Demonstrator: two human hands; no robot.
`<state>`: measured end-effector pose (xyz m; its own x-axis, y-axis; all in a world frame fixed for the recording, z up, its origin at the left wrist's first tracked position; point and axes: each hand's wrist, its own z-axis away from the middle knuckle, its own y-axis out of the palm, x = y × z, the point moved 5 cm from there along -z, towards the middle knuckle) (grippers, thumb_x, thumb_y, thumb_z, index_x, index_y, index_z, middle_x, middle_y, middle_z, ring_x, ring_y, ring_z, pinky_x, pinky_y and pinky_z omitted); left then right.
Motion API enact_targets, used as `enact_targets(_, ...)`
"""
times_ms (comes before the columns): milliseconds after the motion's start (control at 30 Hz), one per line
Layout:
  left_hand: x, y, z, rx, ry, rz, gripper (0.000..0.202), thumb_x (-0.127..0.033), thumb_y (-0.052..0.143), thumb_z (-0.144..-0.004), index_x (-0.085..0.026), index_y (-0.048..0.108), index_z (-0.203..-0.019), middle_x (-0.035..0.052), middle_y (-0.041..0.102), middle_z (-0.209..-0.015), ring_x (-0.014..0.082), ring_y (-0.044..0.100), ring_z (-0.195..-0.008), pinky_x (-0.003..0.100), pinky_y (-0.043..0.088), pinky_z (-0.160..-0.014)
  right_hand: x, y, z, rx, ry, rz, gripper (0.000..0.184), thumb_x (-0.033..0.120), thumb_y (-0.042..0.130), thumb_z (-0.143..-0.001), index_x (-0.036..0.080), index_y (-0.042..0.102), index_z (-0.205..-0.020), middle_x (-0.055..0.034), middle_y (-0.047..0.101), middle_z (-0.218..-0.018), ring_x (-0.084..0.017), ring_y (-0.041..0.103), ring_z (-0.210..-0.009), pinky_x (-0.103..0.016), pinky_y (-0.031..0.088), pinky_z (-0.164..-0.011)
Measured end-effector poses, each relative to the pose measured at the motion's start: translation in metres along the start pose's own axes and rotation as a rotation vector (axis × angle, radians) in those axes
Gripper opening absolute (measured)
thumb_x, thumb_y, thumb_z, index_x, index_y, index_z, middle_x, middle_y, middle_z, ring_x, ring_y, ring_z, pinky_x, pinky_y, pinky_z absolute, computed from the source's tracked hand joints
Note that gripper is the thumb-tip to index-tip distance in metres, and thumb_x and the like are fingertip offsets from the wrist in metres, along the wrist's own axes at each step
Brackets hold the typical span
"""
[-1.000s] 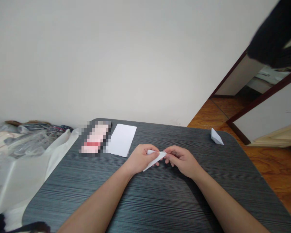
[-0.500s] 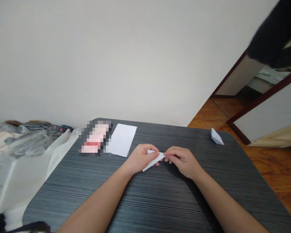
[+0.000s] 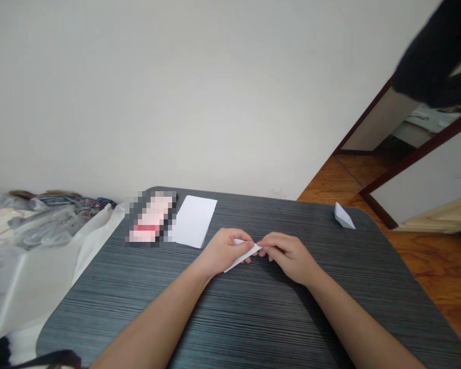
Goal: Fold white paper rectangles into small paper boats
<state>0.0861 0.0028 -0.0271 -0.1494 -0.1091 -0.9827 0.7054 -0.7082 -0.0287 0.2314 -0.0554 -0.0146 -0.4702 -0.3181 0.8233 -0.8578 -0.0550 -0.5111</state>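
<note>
A small folded white paper (image 3: 241, 257) is pinched between both my hands just above the dark striped table (image 3: 253, 318). My left hand (image 3: 223, 251) curls round its left part, with a folded corner sticking out below the fingers. My right hand (image 3: 288, 255) pinches the paper's right tip with closed fingers. Both hands rest on the tabletop near its middle.
A flat white sheet (image 3: 194, 220) lies behind my left hand, next to a blurred pink and white object (image 3: 150, 219). A small folded paper shape (image 3: 343, 216) sits at the far right corner. Clothes and plastic bags (image 3: 42, 225) pile at the left. Wooden floor (image 3: 438, 266) is at the right.
The folded paper has tilted and narrowed slightly as the fingers press it; my right fingertips have slid a little leftward. Hands otherwise stay in place.
</note>
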Motion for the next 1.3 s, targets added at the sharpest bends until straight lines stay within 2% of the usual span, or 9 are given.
enact_targets(67, 0.001, 0.000, 0.000, -0.009, 0.009, 0.003, 0.022, -0.033, 0.056, -0.080, -0.013, 0.065, -0.082, 0.0070, 0.068, -0.073, 0.0133, 0.061, -0.060, 0.023, 0.047, -0.057, -0.004, -0.001, 0.000, -0.047, 0.084, -0.032, 0.022, 0.020, 0.045, -0.091, 0.019, 0.060, -0.106, -0.0029, 0.066, -0.076, -0.013, 0.059, -0.063, -0.025, 0.046, -0.061)
enact_targets(133, 0.002, 0.000, 0.000, -0.014, 0.011, -0.011, 0.023, -0.033, 0.055, -0.080, -0.013, 0.065, -0.083, 0.0073, 0.068, -0.075, 0.0138, 0.062, -0.061, 0.023, 0.047, -0.057, -0.007, -0.001, 0.000, -0.062, 0.164, -0.038, 0.021, 0.022, 0.044, -0.091, 0.018, 0.060, -0.103, -0.0017, 0.065, -0.069, -0.013, 0.060, -0.063, -0.025, 0.046, -0.061)
enact_targets(300, 0.002, 0.000, 0.001, 0.002, 0.033, -0.110, 0.022, -0.031, 0.054, -0.080, -0.013, 0.066, -0.081, 0.0056, 0.066, -0.067, 0.0142, 0.061, -0.060, 0.022, 0.046, -0.055, -0.010, 0.007, -0.003, 0.054, 0.251, -0.009, 0.022, 0.021, 0.045, -0.089, 0.017, 0.061, -0.075, -0.0006, 0.063, -0.064, -0.011, 0.059, -0.056, -0.022, 0.044, -0.056)
enact_targets(500, 0.001, 0.000, 0.000, 0.004, 0.026, -0.151, 0.023, -0.031, 0.053, -0.080, -0.013, 0.067, -0.082, 0.0056, 0.066, -0.067, 0.0147, 0.061, -0.061, 0.022, 0.045, -0.054, -0.009, 0.010, -0.003, 0.075, 0.246, 0.050, 0.020, 0.018, 0.046, -0.087, 0.017, 0.059, -0.071, 0.0009, 0.061, -0.061, -0.010, 0.057, -0.052, -0.020, 0.041, -0.052)
enact_targets(733, 0.001, 0.001, 0.001, -0.003, -0.035, -0.115, 0.026, -0.035, 0.055, -0.079, -0.013, 0.068, -0.083, 0.0051, 0.065, -0.063, 0.0133, 0.059, -0.056, 0.020, 0.042, -0.048, -0.001, 0.006, -0.005, 0.043, 0.150, 0.195, 0.020, 0.018, 0.048, -0.086, 0.018, 0.059, -0.070, 0.0019, 0.059, -0.061, -0.010, 0.056, -0.056, -0.020, 0.039, -0.056)
enact_targets(1000, -0.005, 0.002, 0.003, 0.026, 0.018, -0.110, 0.022, -0.029, 0.054, -0.079, -0.012, 0.067, -0.079, 0.0044, 0.064, -0.064, 0.0123, 0.058, -0.057, 0.021, 0.044, -0.053, 0.002, 0.009, -0.006, 0.048, 0.114, 0.191, 0.019, 0.017, 0.047, -0.087, 0.018, 0.058, -0.072, 0.0018, 0.059, -0.064, -0.010, 0.055, -0.059, -0.021, 0.039, -0.058)
enact_targets(1133, -0.005, 0.002, 0.002, 0.027, 0.031, -0.130, 0.023, -0.032, 0.054, -0.079, -0.012, 0.067, -0.079, 0.0042, 0.063, -0.063, 0.0123, 0.058, -0.058, 0.020, 0.044, -0.052, 0.003, 0.009, -0.006, 0.049, 0.132, 0.175, 0.018, 0.018, 0.048, -0.086, 0.018, 0.059, -0.072, 0.0016, 0.060, -0.064, -0.011, 0.055, -0.059, -0.021, 0.039, -0.057)
enact_targets(1300, 0.000, -0.001, 0.000, -0.029, 0.020, -0.075, 0.030, -0.037, 0.055, -0.080, -0.013, 0.060, -0.098, 0.0027, 0.063, -0.061, 0.0133, 0.060, -0.055, 0.023, 0.047, -0.052, 0.001, 0.002, -0.006, -0.009, 0.177, 0.138, 0.020, 0.020, 0.048, -0.087, 0.018, 0.058, -0.069, 0.0015, 0.058, -0.058, -0.011, 0.053, -0.054, -0.022, 0.039, -0.054)
